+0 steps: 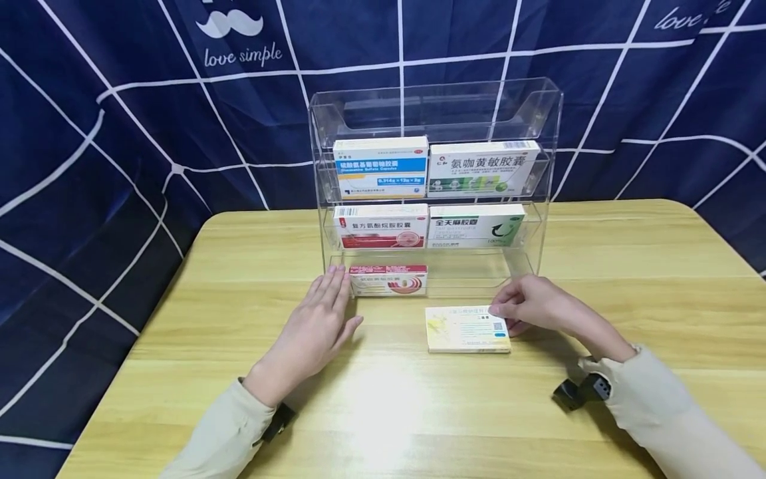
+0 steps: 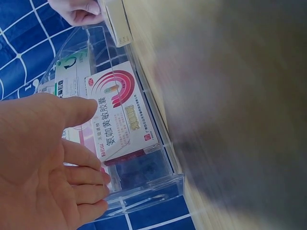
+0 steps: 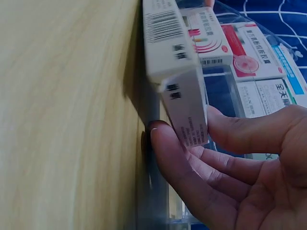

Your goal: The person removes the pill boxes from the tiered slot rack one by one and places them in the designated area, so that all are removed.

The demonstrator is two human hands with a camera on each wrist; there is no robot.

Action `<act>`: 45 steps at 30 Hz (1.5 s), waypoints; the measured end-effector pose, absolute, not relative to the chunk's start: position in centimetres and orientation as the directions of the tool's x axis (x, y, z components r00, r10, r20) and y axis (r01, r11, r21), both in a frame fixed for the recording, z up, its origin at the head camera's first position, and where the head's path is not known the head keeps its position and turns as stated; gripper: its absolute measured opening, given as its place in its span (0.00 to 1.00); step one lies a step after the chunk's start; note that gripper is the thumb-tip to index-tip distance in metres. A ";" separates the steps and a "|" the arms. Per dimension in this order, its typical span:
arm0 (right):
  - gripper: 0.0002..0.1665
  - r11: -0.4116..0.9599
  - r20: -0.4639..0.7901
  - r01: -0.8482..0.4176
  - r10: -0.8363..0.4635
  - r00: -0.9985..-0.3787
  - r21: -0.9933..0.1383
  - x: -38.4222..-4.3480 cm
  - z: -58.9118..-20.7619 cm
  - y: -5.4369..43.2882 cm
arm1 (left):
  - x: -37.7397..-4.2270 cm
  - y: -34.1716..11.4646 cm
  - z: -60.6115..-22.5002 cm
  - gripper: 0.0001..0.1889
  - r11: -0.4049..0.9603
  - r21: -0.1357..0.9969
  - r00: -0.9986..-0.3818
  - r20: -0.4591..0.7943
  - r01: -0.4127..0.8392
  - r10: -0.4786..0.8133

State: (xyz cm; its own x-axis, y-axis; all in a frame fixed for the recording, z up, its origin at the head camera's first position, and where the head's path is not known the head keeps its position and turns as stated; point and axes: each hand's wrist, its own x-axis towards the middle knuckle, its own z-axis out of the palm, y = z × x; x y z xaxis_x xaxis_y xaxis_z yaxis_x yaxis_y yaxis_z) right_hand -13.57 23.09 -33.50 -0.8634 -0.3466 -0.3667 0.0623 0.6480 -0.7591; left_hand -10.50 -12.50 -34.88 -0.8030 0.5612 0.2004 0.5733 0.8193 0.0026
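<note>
My right hand (image 1: 532, 305) pinches a white and pale yellow medicine box (image 1: 461, 330) by its right end, thumb on the front face. In the right wrist view the box's barcode side (image 3: 165, 28) tilts over the wood surface. My left hand (image 1: 314, 326) lies with straight fingers at the lower left corner of the clear tiered rack (image 1: 479, 273), beside a red and white capsule box (image 1: 389, 283) in the bottom tier. From the left wrist, that capsule box (image 2: 120, 110) leans in its slot close to my thumb and fingers.
Higher tiers hold a blue and white box (image 1: 381, 169), a green and white box (image 1: 481, 171), a second red box (image 1: 383, 229) and a box with a green arrow (image 1: 475, 229). The wooden table (image 1: 239, 266) meets a dark blue gridded cloth (image 1: 251, 133) behind.
</note>
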 end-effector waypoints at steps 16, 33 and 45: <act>0.12 0.762 0.138 -0.592 -0.578 -0.804 -0.262 -9.4 -31.4 19.2 | -10.5 -12.5 -34.9 0.35 0.817 0.016 -0.800 0.217 0.577 0.560; 0.10 0.807 0.150 -0.579 -0.562 -0.814 -0.115 -8.2 -33.2 17.3 | -10.4 -12.5 -34.9 0.34 0.814 0.015 -0.797 0.216 0.581 0.564; 0.10 0.797 0.194 -0.591 -0.564 -0.803 -0.125 -8.7 -33.5 17.5 | -10.4 -12.5 -34.8 0.36 0.815 0.017 -0.798 0.215 0.579 0.563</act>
State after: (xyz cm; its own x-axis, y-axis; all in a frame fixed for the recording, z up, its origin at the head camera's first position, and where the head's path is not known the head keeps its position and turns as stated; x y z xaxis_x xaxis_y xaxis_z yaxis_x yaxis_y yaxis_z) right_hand -8.67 17.46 -33.48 -0.8026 -0.5641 0.1942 -0.5906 0.7972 -0.1253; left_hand -10.40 -12.51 -34.82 -0.7980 0.5629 0.2151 0.5794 0.8148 0.0173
